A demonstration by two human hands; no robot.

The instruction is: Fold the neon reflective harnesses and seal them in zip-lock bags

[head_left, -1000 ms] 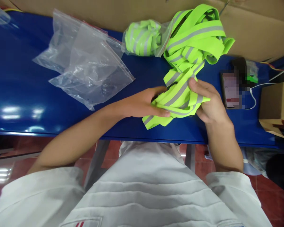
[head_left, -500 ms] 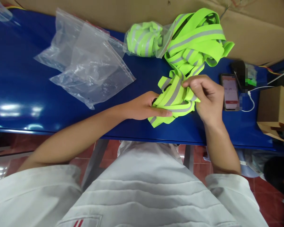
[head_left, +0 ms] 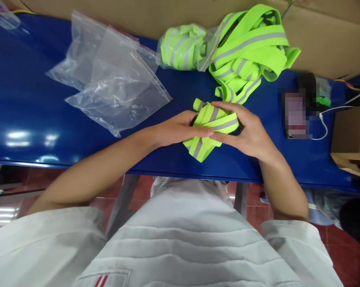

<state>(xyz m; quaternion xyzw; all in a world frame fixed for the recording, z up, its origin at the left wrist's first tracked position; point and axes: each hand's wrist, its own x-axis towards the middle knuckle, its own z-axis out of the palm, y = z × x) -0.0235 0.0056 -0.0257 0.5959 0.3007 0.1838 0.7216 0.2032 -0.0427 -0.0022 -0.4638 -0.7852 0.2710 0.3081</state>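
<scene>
A bundle of neon yellow-green reflective strap (head_left: 211, 115) with a grey stripe is gathered between my hands, over the front part of the blue table. My left hand (head_left: 184, 129) grips its left side, thumb across the front. On the other side my right hand (head_left: 242, 129) wraps around the bundle, its thumb meeting the left thumb. Fingers behind the bundle are hidden. Just beyond lies a large loose heap of the same strap (head_left: 252, 44). To its left, a clear zip bag (head_left: 182, 48) holds another bundle of strap.
Flat clear zip bags (head_left: 114, 75) overlap on the left of the blue table (head_left: 27, 103). At right are a phone (head_left: 295, 113), a white cable (head_left: 326, 127) and an open cardboard box (head_left: 347, 135). A brown panel (head_left: 108, 14) borders the back. Another person's dark-haired head (head_left: 356, 219) shows at lower right.
My right hand has gone from pinching the strap's top right to wrapping around the bundle's right side. The bundle is more compact and now sits apart from the heap behind.
</scene>
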